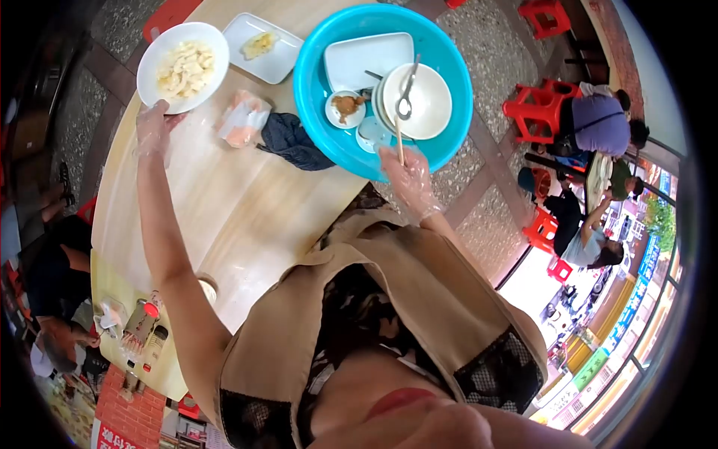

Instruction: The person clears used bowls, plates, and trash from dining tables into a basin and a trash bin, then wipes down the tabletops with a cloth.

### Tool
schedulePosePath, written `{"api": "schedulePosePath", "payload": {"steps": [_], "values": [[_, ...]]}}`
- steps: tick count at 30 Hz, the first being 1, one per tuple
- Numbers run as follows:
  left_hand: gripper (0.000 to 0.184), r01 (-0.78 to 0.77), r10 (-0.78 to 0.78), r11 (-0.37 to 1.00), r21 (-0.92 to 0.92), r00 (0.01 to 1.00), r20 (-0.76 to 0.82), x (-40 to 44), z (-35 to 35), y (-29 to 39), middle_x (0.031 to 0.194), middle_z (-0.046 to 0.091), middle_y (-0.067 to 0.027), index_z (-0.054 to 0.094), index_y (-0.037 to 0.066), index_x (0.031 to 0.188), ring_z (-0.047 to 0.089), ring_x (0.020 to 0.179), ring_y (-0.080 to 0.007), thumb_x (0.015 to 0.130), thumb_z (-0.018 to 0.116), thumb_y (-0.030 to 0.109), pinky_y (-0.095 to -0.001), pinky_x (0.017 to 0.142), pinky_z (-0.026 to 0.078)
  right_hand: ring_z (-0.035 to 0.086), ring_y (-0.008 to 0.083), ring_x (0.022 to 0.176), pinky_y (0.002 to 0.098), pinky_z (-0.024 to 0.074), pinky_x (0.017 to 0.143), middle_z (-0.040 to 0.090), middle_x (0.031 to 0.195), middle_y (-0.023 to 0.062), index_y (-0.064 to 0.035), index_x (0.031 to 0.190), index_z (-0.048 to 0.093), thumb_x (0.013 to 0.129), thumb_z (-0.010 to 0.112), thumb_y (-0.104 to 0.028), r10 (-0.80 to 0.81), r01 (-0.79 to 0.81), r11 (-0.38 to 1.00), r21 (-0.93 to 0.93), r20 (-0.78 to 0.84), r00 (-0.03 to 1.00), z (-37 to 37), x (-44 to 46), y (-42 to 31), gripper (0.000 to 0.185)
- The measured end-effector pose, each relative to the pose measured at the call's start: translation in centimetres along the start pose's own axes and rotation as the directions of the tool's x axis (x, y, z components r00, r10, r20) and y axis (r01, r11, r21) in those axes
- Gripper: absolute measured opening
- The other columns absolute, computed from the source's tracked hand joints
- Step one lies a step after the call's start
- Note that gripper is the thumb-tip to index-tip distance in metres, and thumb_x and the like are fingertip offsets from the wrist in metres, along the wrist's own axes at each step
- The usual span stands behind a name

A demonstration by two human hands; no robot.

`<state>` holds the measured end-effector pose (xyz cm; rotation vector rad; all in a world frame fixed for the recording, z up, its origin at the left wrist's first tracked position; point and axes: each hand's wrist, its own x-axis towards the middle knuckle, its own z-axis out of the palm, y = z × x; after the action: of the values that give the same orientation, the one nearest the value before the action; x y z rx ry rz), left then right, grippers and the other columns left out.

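My left hand [155, 127], in a clear plastic glove, grips the rim of a white bowl [218, 56] at the table's far left. Pale pieces of food [185, 69] lie in it. My right hand [409, 176], gloved too, is closed on wooden chopsticks [399, 141] at the near rim of a blue basin [308, 82]. Inside the basin are stacked white bowls [434, 105] with a metal spoon [405, 105], a rectangular white plate [366, 60] and a small dish [333, 120] with brown scraps.
On the table [217, 179] are a white plate [280, 69] with yellowish food, a tissue packet [244, 118] and a dark cloth [292, 142]. Bottles [155, 346] stand at the lower left. Red stools [532, 112] and seated people [598, 123] are at the right.
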<state>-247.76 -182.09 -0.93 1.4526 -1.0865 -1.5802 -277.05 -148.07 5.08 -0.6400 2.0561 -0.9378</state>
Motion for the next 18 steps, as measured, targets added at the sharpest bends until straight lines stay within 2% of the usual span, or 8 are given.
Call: {"api": "schedulePosePath", "payload": {"steps": [3, 6, 9, 11, 13, 15, 17, 18], "values": [[0.043, 0.067, -0.128, 0.958, 0.278, 0.970, 0.208, -5.3, 4.6, 3.7, 0.104, 0.059, -0.0183, 0.042, -0.003, 0.122, 0.065, 0.082, -0.0241, 0.082, 0.048, 0.011, -0.0310, 0.068, 0.057, 0.040, 0.0077, 0.058, 0.0264, 0.0348, 0.050, 0.044, 0.060, -0.0001, 0.0019, 0.075, 0.059, 0.087, 0.060, -0.022, 0.002, 0.002, 0.994, 0.109, -0.036, 0.999, -2.1, 0.3, 0.5, 0.027], [0.046, 0.036, -0.118, 0.975, 0.217, 0.918, 0.378, -9.9, 10.4, 2.9, 0.106, 0.059, -0.0171, 0.040, -0.002, 0.124, 0.065, 0.083, -0.0236, 0.082, 0.050, 0.013, -0.0334, 0.069, 0.058, 0.043, 0.0075, 0.058, 0.0261, 0.0358, 0.051, 0.047, 0.061, -0.0004, 0.0012, 0.076, 0.062, 0.086, 0.061, -0.023, -0.071, 0.090, 0.979, 0.182, -0.109, 0.992, -4.9, 1.5, 2.2, 0.026], [0.050, 0.112, -0.175, 0.983, 0.143, 0.802, 0.571, -12.7, 16.3, -0.1, 0.110, 0.058, -0.0157, 0.036, 0.002, 0.128, 0.065, 0.088, -0.0237, 0.082, 0.053, 0.016, -0.0349, 0.069, 0.058, 0.046, 0.0077, 0.060, 0.0253, 0.0382, 0.052, 0.053, 0.064, 0.0000, 0.0006, 0.082, 0.065, 0.085, 0.063, -0.022, 0.000, 0.041, 0.980, 0.194, -0.209, 0.978, -7.5, 2.4, 2.9, 0.023], [0.049, 0.221, -0.195, 0.975, 0.033, 0.770, 0.608, -15.4, 20.8, -1.5, 0.110, 0.058, -0.0163, 0.037, -0.001, 0.125, 0.064, 0.092, -0.0243, 0.080, 0.053, 0.011, -0.0335, 0.069, 0.058, 0.049, 0.0059, 0.059, 0.0208, 0.0377, 0.051, 0.057, 0.066, -0.0020, -0.0032, 0.079, 0.065, 0.085, 0.063, -0.022, 0.022, 0.081, 0.954, 0.290, -0.335, 0.942, -8.9, 2.9, 3.2, 0.020], [0.051, 0.282, -0.329, 0.944, 0.171, 0.774, 0.540, -16.2, 24.7, -3.9, 0.111, 0.058, -0.0147, 0.038, 0.000, 0.126, 0.065, 0.086, -0.0224, 0.080, 0.056, 0.010, -0.0332, 0.070, 0.057, 0.049, 0.0056, 0.058, 0.0204, 0.0368, 0.051, 0.056, 0.066, -0.0021, -0.0031, 0.081, 0.066, 0.085, 0.063, -0.022, -0.007, 0.123, 0.943, 0.308, -0.354, 0.935, -10.2, 3.4, 4.3, 0.020], [0.046, 0.221, -0.216, 0.973, 0.071, 0.743, 0.633, -16.7, 27.4, -6.8, 0.108, 0.058, -0.0158, 0.041, -0.003, 0.122, 0.065, 0.084, -0.0222, 0.079, 0.053, 0.007, -0.0333, 0.066, 0.058, 0.048, 0.0053, 0.057, 0.0201, 0.0358, 0.050, 0.056, 0.065, -0.0021, -0.0030, 0.082, 0.066, 0.085, 0.063, -0.022, -0.046, 0.164, 0.932, 0.324, -0.343, 0.938, -11.2, 3.6, 4.7, 0.019], [0.046, 0.234, -0.227, 0.970, 0.058, 0.803, 0.551, -17.4, 29.8, -9.1, 0.102, 0.060, -0.0163, 0.044, -0.005, 0.120, 0.065, 0.083, -0.0230, 0.076, 0.052, 0.004, -0.0318, 0.063, 0.057, 0.052, 0.0076, 0.062, 0.0217, 0.0407, 0.055, 0.058, 0.067, 0.0014, -0.0009, 0.088, 0.066, 0.085, 0.062, -0.014, 0.005, 0.097, 0.956, 0.278, -0.345, 0.938, -12.0, 3.9, 4.6, 0.015], [0.045, 0.152, -0.220, 0.972, 0.177, 0.849, 0.481, -16.9, 30.7, -10.7, 0.098, 0.062, -0.0169, 0.047, -0.005, 0.117, 0.065, 0.081, -0.0231, 0.073, 0.053, 0.001, -0.0310, 0.060, 0.057, 0.052, 0.0076, 0.062, 0.0217, 0.0407, 0.055, 0.058, 0.067, 0.0014, -0.0009, 0.088, 0.066, 0.085, 0.062, -0.014, -0.020, 0.104, 0.956, 0.273, -0.295, 0.955, -11.9, 4.3, 4.5, 0.015]]}}
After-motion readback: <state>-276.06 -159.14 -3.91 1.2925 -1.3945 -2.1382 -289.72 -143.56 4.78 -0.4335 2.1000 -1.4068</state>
